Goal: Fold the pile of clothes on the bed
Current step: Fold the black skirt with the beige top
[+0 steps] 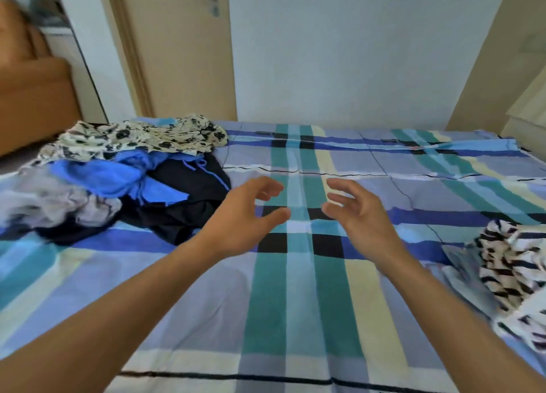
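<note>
The pile of clothes lies toward the far left corner of the bed: a cream flowered piece at the back, a blue one over a dark one, and a pale grey one at the left edge. From here I see the left hand and right hand over the bed's middle, palms facing each other, apart, fingers loosely curled and holding nothing. The left hand is near the dark one. A striped garment sits at the right edge.
</note>
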Tool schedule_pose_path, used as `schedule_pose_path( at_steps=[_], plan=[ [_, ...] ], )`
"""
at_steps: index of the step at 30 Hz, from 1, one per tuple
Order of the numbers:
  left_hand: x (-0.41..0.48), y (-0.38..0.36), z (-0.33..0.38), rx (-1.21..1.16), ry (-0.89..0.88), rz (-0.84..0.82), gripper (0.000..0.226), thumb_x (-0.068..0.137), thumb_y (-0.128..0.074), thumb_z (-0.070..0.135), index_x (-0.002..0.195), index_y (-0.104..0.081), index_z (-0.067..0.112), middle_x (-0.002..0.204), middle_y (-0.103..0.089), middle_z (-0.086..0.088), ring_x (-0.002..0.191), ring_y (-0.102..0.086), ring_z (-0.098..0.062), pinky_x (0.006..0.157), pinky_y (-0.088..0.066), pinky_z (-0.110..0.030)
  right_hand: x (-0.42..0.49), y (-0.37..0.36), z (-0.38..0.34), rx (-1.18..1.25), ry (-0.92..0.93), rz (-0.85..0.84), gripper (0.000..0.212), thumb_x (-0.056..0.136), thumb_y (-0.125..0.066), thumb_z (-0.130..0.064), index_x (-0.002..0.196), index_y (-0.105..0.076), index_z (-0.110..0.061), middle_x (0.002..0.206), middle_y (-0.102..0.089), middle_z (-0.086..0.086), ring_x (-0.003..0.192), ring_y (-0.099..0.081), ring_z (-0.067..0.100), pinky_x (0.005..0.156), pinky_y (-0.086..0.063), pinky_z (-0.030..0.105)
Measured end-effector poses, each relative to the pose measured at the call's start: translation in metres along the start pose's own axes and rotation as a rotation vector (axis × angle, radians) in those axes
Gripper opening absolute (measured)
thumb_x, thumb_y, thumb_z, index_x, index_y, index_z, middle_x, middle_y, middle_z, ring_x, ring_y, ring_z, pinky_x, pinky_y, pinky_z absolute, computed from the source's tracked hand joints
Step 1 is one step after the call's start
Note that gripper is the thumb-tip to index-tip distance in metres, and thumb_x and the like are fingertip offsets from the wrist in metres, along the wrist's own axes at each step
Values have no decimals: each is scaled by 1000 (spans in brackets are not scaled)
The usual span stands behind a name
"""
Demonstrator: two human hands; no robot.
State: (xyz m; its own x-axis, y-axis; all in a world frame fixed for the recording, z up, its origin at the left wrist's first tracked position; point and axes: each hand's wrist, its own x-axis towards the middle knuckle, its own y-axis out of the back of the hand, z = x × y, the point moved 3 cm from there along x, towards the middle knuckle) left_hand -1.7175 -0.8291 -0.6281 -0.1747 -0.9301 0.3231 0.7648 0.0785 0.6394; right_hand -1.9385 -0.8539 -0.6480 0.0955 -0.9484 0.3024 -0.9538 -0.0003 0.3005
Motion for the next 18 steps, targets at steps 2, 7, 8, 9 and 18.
schedule_pose_path(
  at_steps=[2,7,8,9,18],
  plan=[
    [-16,6,-33,14,86,17,37,89,-71,35,123,-61,24,118,-64,11,112,-58,-5,97,-48,-30,-6,-28,7,-19,-13,-70,41,89,-72,-15,125,-60,-31,131,-61,-10,119,-59,3,105,-48,35],
    [-25,15,-90,141,209,30,35,89,-71,31,120,-62,19,118,-58,1,110,-55,-16,94,-44,-28,-11,-78,9,-90,22,-238,46,89,-72,-18,128,-56,-36,131,-58,-17,121,-53,-9,103,-40,20],
    [-23,16,-96,182,212,15,37,88,-71,33,121,-61,18,117,-56,-1,110,-53,-18,95,-44,-30,-11,-84,8,-96,34,-251,47,89,-72,-18,129,-55,-37,129,-57,-21,121,-52,-12,101,-39,17],
    [-21,17,-104,227,224,-12,40,87,-71,35,122,-61,18,118,-54,-2,112,-52,-20,97,-44,-33,-10,-90,9,-105,41,-263,47,89,-72,-19,129,-55,-38,128,-56,-25,120,-50,-14,99,-39,13],
    [-13,39,-182,453,450,-176,55,89,-65,45,136,-52,20,141,-39,-5,132,-32,-27,109,-37,-41,-13,-112,36,-211,39,-318,47,87,-74,-26,125,-54,-44,130,-54,-27,119,-51,-13,98,-38,14]
  ],
)
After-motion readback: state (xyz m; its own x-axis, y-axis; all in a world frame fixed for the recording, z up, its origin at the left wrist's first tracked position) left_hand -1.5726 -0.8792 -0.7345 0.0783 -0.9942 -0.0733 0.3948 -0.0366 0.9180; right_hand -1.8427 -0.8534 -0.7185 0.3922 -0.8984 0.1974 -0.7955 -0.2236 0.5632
